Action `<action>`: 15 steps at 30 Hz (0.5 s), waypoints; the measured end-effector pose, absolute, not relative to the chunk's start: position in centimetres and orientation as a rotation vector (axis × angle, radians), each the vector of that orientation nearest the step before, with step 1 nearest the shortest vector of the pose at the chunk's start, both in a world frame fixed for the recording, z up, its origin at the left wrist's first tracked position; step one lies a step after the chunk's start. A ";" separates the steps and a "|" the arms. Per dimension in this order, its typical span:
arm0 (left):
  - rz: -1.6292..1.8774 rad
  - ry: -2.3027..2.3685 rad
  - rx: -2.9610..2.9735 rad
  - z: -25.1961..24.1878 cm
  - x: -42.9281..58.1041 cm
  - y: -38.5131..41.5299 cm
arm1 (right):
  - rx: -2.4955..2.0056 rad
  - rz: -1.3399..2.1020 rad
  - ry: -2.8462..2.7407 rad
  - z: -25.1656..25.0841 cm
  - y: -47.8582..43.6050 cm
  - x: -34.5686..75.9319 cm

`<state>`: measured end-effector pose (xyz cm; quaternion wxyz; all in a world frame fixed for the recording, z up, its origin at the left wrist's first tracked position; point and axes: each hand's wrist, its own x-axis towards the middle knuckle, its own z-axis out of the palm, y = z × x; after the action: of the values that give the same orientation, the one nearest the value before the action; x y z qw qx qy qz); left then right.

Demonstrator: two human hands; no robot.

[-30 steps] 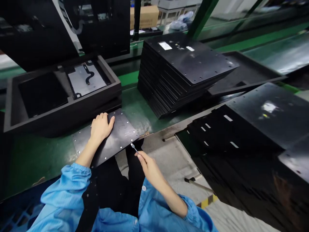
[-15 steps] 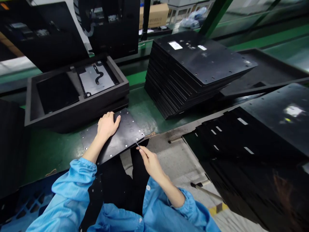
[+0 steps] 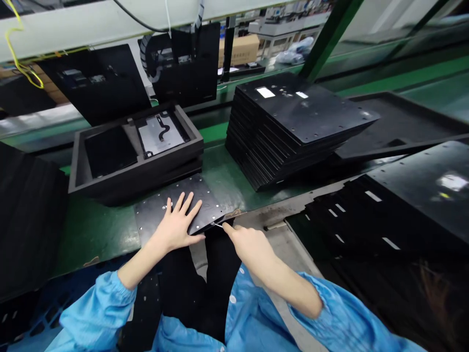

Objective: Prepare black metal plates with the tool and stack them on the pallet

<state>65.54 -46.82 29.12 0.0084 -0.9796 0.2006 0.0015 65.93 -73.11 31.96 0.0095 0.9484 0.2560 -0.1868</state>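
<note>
A flat black plate (image 3: 205,198) with small silver studs along its edges lies on the green bench, its near edge over the bench's front. My left hand (image 3: 178,225) rests flat on the plate with its fingers spread, holding nothing. My right hand (image 3: 249,244) pinches a thin silver tool (image 3: 218,225), whose tip touches the plate's near right edge.
A tall stack of black plates (image 3: 293,122) stands at the right rear of the bench. A dark tray (image 3: 135,146) holding a grey sheet sits behind the plate. More black panels (image 3: 403,195) fan out on the right, dark foam (image 3: 25,215) on the left.
My left hand slid toward me on the plate and spread its fingers. My right hand brought the tool's tip from below the plate to its near edge. The camera tilted up.
</note>
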 end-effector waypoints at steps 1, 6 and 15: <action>0.008 0.630 -3.012 29.2 64.7 -47.1 | 2.938 -0.559 0.809 32.2 -72.8 65.9; -0.038 0.700 -2.850 30.9 62.8 -47.7 | 2.894 -0.436 0.846 32.4 -72.6 65.5; -0.313 0.688 -2.994 36.9 64.3 -45.5 | 3.018 -0.294 1.341 31.7 -70.3 70.1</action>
<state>64.33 -45.52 36.94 0.0269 -0.9692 0.2229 -0.1014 70.11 -70.35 31.66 -0.0870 0.9068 0.4029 -0.0883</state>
